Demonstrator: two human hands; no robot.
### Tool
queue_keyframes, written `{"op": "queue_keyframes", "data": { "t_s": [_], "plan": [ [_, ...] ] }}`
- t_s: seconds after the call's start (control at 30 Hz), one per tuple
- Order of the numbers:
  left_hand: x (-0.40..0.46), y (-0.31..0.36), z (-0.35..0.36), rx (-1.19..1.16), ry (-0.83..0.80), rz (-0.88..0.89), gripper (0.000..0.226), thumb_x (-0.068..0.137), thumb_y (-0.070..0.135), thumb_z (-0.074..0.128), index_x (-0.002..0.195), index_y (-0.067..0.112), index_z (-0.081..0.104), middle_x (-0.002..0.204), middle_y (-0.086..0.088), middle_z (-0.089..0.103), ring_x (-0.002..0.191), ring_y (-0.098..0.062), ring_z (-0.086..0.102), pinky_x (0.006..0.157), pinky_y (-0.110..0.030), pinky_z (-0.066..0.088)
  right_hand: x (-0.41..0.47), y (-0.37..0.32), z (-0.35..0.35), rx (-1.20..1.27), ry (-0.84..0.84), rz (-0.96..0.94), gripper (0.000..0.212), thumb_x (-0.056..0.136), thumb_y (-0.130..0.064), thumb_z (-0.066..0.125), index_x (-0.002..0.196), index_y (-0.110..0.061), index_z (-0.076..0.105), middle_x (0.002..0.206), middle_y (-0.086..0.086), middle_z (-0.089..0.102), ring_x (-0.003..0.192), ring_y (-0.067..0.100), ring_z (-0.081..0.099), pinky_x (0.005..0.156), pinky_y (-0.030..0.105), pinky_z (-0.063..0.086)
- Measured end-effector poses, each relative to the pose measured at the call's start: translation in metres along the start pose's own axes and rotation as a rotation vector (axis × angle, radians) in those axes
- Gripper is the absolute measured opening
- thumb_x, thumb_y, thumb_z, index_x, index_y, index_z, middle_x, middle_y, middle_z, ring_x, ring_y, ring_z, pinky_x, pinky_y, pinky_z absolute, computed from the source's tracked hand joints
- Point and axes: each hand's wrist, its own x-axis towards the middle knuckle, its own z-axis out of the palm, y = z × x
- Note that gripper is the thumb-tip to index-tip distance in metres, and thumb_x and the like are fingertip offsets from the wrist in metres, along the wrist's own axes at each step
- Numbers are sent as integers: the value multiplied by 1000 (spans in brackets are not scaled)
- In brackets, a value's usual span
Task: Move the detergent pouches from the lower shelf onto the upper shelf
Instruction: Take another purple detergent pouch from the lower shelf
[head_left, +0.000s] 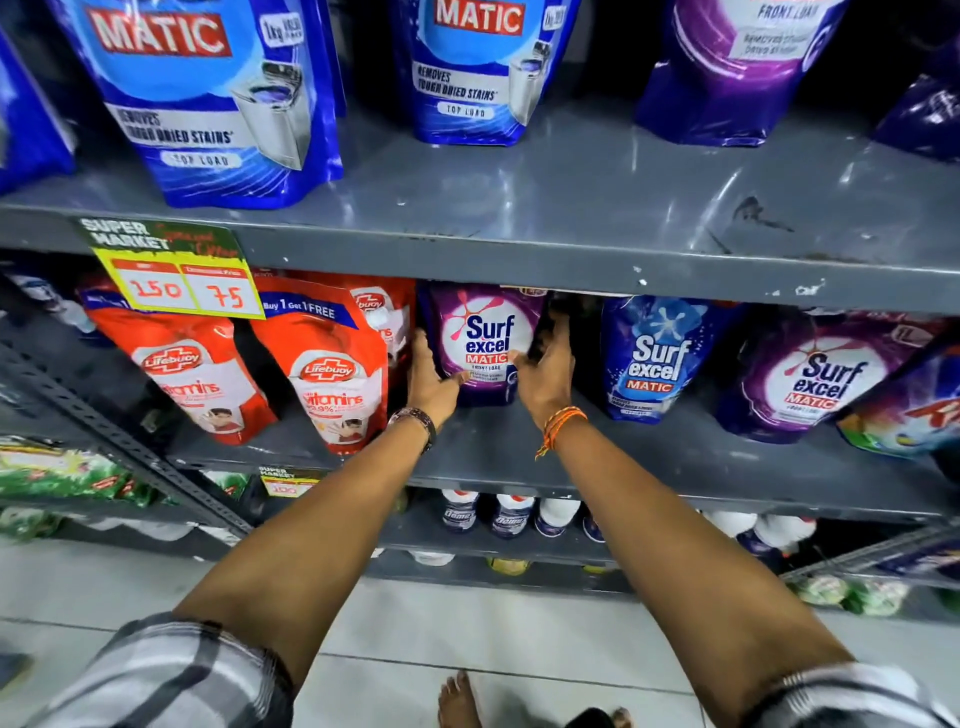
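A purple Surf Excel front-load pouch (485, 338) stands on the lower shelf (519, 457). My left hand (431, 376) presses its left side and my right hand (548, 371) wraps its right side, so both hands grip it where it stands. Right of it stand a blue Surf Excel pouch (657, 358) and another purple pouch (815, 384). On the upper shelf (571, 218) stand blue Matic top-load pouches (218, 98) (478, 73) and a purple front-load pouch (737, 67), with bare grey shelf in front of them.
Red Lifebuoy refill pouches (332, 374) crowd the lower shelf left of my hands. A yellow price tag (182, 286) hangs from the upper shelf edge. White bottles (511, 514) fill the shelf below. A slotted metal upright (104, 426) slants at the left. A bare foot (457, 701) stands on tiled floor.
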Motion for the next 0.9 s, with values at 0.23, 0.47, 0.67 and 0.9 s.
{"op": "queue_keyframes", "data": {
  "t_s": [0.23,0.47,0.67,0.9],
  "plan": [
    [3,-10,0,20,-16,29,108,79,-7,70,156,26,2,162,-10,29,148,-24,34,118,-55,34,-3,6,-5,13,-65,15,78,80,18,64,145,-12,34,136,20,58,129,32,57,102,55,52],
    [-42,13,9,-12,80,27,96,80,-16,65,153,13,10,156,-16,33,140,-19,38,121,-43,31,-26,2,-53,171,-115,5,77,83,18,61,145,-21,35,135,17,58,125,21,57,93,23,55],
    [-93,2,43,-107,128,-46,80,77,-17,64,139,19,27,140,-15,43,131,-27,48,109,-50,47,-63,48,-174,349,110,104,46,88,20,54,120,-14,54,103,9,71,92,14,65,69,14,56],
    [-133,20,162,9,-201,84,59,74,-16,72,115,18,45,113,-8,57,98,-19,55,79,-4,46,-33,89,-319,199,469,144,23,95,5,52,104,-16,54,88,-2,59,75,9,55,61,12,49]
  ]
}}
